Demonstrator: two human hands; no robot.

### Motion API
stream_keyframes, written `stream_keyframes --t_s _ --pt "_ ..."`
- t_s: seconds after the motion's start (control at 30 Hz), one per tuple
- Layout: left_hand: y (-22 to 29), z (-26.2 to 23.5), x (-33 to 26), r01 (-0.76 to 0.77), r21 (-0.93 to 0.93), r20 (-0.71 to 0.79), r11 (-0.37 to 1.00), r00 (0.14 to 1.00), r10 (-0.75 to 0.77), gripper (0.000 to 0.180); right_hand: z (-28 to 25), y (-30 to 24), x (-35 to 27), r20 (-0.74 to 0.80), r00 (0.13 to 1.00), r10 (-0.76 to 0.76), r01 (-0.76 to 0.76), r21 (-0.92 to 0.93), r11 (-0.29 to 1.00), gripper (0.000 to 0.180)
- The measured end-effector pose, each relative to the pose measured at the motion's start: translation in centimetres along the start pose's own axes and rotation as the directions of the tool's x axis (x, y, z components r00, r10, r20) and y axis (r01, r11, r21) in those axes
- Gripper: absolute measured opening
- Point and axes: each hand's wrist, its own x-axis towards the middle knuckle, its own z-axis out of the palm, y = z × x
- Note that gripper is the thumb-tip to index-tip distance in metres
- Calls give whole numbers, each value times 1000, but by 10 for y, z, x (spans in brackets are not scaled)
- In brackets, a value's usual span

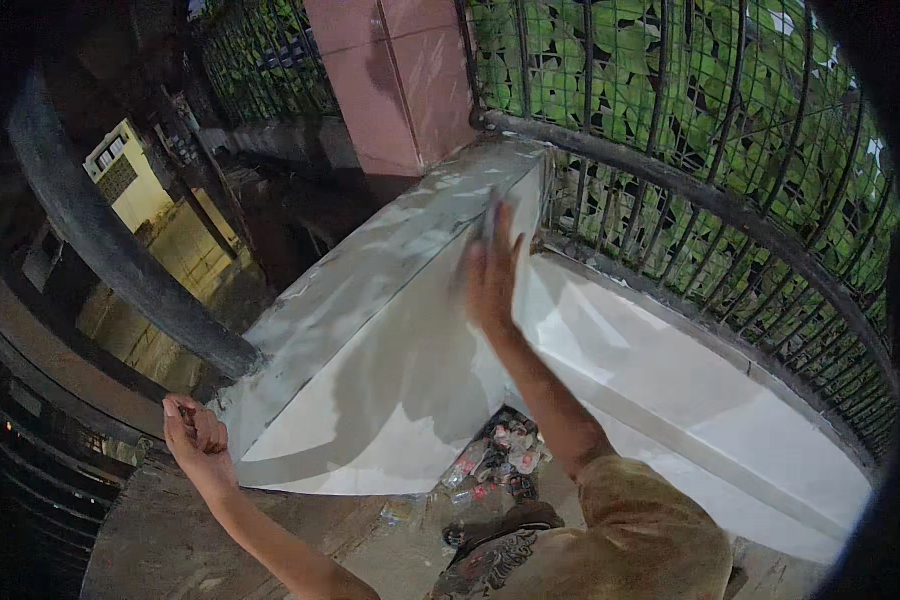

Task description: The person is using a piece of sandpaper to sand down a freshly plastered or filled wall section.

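White-sided, grey-topped low wall [390, 385] in mid-view; near its upper edge, right hand [492, 270] on outstretched forearm, fingers nearly straight, blurred, any hold impossible to tell; beside its near end, left hand [198, 435] raised, fingers curled, contents hidden.

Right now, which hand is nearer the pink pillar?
Right. In view, the right hand is below, slightly right of, the pink pillar; the left hand is farther down and left.

The wall [400, 385] is white, its ledge [370, 255] mottled grey, the pillar [405, 85] pink, the leaves [625, 72] green, the shirt [650, 530] olive-brown.
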Motion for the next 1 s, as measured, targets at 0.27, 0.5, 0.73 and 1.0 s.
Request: stream_keyframes --t_s 0.27,0.5,0.73,1.0 --pt "-2 -2 0 7 -13 17 1000 1000 -7 35 -11 -12 -14 111 985 -129 136 -60 989 65" --pt "-3 -7 0 35 24 -44 999 998 -34 36 -13 -19 -4 84 996 -32 34 -21 999 66" --pt "3 -4 -3 19 4 -80 1000 997 -19 35 -31 -55 -34 446 859 -252 309 -59 949 69" --pt "-3 0 -1 13 -11 -25 1000 1000 -14 35 -27 10 19 131 991 -13 47 -262 964 61"
